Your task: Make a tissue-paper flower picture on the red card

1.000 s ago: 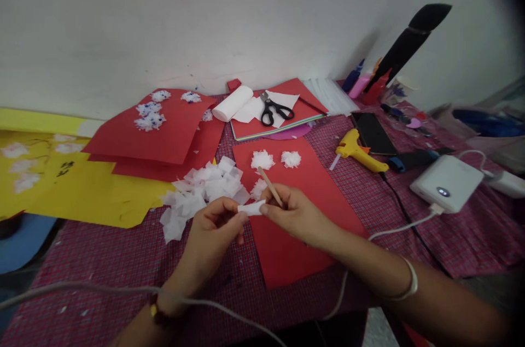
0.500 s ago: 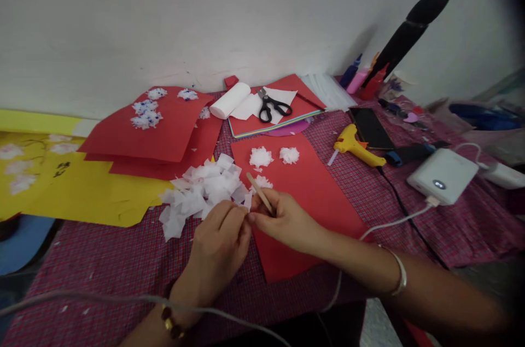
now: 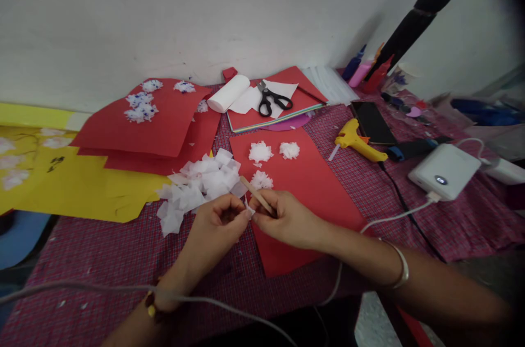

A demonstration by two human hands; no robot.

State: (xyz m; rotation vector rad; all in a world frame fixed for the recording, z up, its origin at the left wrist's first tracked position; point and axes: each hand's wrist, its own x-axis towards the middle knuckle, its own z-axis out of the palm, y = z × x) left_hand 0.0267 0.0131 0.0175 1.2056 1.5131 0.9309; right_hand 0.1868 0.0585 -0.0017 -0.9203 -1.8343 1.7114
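Note:
My left hand (image 3: 219,227) pinches a small piece of white tissue paper (image 3: 249,208) between thumb and fingertips. Meeting it from the right, my right hand (image 3: 283,218) is closed around a flat wooden stick (image 3: 258,195) that points up and to the left; its fingertips also touch the tissue piece. Under my right hand lies a red paper sheet (image 3: 311,199) with white tissue puffs (image 3: 260,151) on its upper part. Just beyond my left hand spreads a loose pile of white tissue squares (image 3: 205,183).
A yellow glue gun (image 3: 356,139), a phone (image 3: 373,122) and a white power bank (image 3: 445,171) with cables lie to the right. Scissors (image 3: 270,100) and a paper roll (image 3: 228,93) are at the back. Red sheets (image 3: 135,134) overlap yellow paper (image 3: 90,188) on the left.
My left hand has turned and its fingers have opened out somewhat, so the pinched tissue now shows between the hands. The wooden stick tilts slightly more to the left.

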